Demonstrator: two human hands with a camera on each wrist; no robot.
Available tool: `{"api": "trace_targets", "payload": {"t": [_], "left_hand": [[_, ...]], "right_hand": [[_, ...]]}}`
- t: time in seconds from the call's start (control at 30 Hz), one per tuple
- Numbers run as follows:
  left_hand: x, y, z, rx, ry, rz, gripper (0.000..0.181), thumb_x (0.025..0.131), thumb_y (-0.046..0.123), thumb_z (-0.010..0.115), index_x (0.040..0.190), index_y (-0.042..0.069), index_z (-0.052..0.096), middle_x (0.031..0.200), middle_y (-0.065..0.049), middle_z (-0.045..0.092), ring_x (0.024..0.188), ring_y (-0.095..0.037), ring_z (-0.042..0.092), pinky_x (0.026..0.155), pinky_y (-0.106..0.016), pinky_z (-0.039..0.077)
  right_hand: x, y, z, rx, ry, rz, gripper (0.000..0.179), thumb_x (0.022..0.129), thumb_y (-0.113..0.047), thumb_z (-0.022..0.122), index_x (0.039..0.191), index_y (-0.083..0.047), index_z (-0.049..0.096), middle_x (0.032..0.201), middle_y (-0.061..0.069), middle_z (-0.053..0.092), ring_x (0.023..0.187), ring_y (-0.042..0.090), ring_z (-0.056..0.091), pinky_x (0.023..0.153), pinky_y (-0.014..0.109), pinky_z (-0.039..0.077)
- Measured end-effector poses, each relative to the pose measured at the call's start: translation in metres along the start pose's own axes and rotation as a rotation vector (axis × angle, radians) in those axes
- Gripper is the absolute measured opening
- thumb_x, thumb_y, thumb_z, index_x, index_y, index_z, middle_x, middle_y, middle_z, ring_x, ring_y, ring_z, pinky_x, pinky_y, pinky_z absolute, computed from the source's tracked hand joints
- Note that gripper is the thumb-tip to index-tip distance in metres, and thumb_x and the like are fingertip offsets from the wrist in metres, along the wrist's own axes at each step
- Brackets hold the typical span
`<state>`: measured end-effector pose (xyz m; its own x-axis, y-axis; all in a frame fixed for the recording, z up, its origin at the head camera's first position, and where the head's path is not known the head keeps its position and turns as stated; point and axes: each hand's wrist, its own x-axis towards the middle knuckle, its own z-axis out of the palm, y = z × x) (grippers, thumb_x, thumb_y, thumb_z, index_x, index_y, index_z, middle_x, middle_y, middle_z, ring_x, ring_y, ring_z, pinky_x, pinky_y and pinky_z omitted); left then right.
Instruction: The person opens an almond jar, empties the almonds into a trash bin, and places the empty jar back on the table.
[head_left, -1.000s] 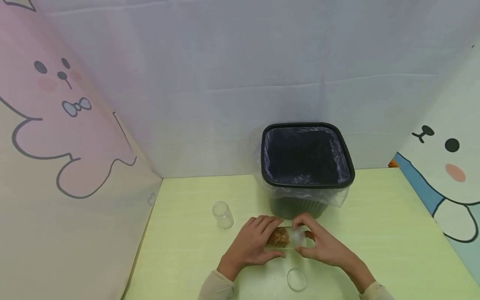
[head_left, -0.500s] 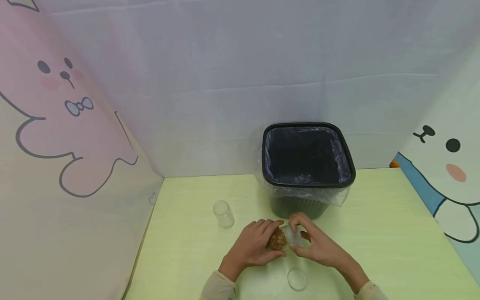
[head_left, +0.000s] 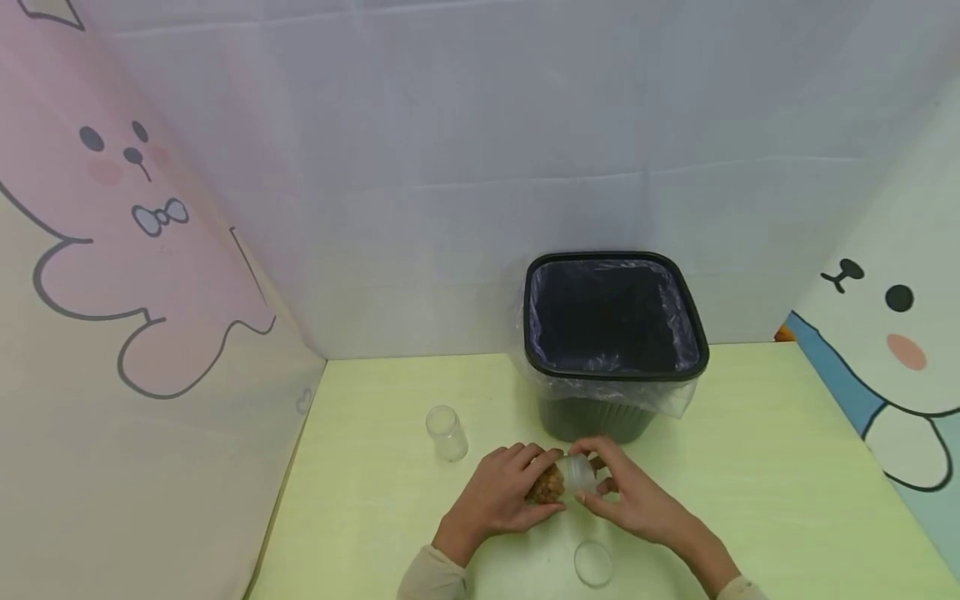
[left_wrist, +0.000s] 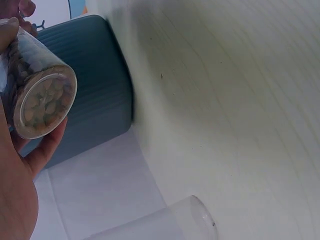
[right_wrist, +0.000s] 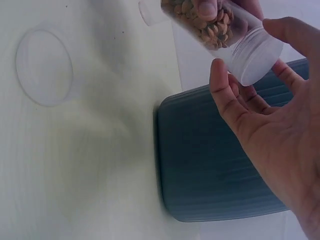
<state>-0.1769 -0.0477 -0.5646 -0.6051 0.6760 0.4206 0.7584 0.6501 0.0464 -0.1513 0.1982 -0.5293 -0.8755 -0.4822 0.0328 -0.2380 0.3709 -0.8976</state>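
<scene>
A clear jar [right_wrist: 202, 25] with brown almond-like kernels [head_left: 546, 485] inside lies tipped sideways between both hands. My left hand [head_left: 501, 492] grips its body from the left, fingers over the top and thumb below. At the jar's right end is a translucent screw lid [right_wrist: 257, 56], which my right hand [head_left: 632, 493] holds by its rim with fingertips and thumb. In the left wrist view the jar's round base [left_wrist: 46, 104] faces the camera, with the kernels showing through it. Part of the jar's side is hidden by the left hand.
Behind the hands stands a dark green bin [head_left: 596, 417] with a black rim and a clear plastic liner. An empty clear jar [head_left: 447, 433] stands left of it. A thin clear ring-like disc [head_left: 593, 564] lies near the front on the pale yellow table [head_left: 360, 517].
The right hand has shifted slightly left and its fingers have changed position around the lid. The jar, in the left hand, has moved a little left. The other things stay put.
</scene>
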Motion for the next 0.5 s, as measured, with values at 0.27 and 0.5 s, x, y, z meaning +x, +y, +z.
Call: {"api": "trace_targets", "payload": {"t": [0.27,0.5], "left_hand": [[-0.002,-0.003,0.003,0.034,0.068,0.008,0.065,0.084,0.065,0.064,0.135,0.026,0.056,0.102,0.011,0.062,0.079,-0.006,0.058,0.067,-0.025,0.050],[-0.004,-0.004,0.007,0.111,0.126,0.045,0.068,0.080,0.065,0.069,0.133,0.025,0.057,0.101,0.009,0.061,0.078,-0.007,0.056,0.068,-0.025,0.047]], "right_hand": [[0.002,0.005,0.012,0.135,0.079,0.081,0.043,0.098,-0.026,0.062,0.136,-0.019,0.046,0.126,0.011,0.055,0.077,0.014,0.061,0.059,0.030,0.054],[0.003,0.004,0.022,0.259,0.148,0.253,0.037,0.100,-0.031,0.059,0.134,-0.022,0.048,0.123,0.012,0.058,0.056,0.019,0.060,0.060,0.034,0.052]]}}
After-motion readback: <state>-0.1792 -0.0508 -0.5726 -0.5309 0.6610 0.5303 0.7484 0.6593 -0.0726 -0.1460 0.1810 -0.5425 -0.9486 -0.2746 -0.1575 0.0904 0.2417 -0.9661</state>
